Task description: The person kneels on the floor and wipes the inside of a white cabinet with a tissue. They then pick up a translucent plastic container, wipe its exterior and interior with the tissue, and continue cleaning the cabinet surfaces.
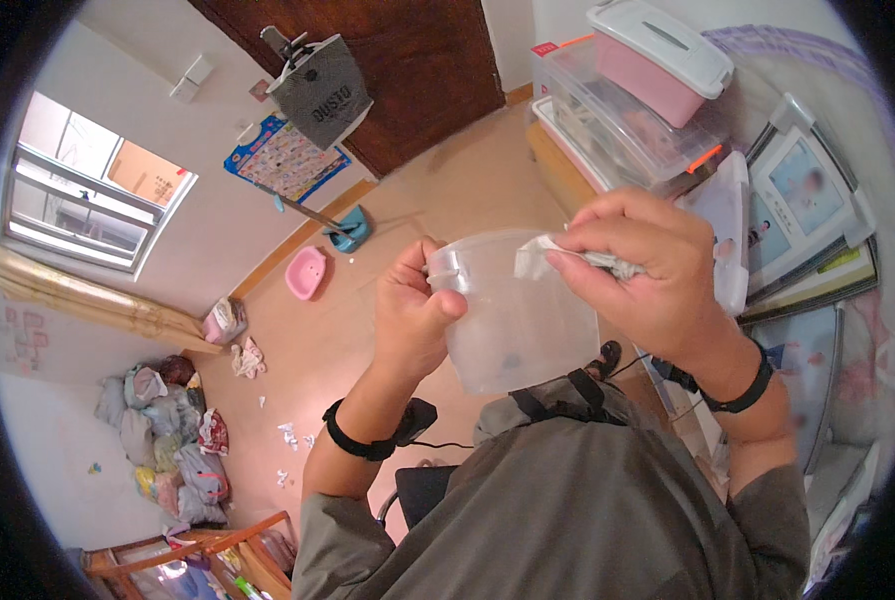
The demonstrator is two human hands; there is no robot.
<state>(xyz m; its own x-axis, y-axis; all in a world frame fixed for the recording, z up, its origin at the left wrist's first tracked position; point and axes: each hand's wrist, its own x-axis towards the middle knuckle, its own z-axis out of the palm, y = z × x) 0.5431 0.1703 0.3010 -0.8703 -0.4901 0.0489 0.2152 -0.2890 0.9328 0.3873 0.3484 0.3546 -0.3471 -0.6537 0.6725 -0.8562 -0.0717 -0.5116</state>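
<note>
A translucent plastic container [522,335] is held up in front of me. Gripping its left edge is my left hand [413,318], closed with the thumb on the near side. My right hand [649,268] pinches a crumpled white tissue [537,258] at the container's upper right edge. Part of the tissue lies against the container wall, and the rest bunches under my right fingers. Dark bands circle both of my wrists.
Storage boxes [657,60] stack at the right, beside framed pictures [802,180]. On the floor are a pink basin [306,273], a blue dustpan [347,230] and white scraps [287,435]. Filled bags [172,430] pile along the left wall. A brown door [417,70] stands ahead.
</note>
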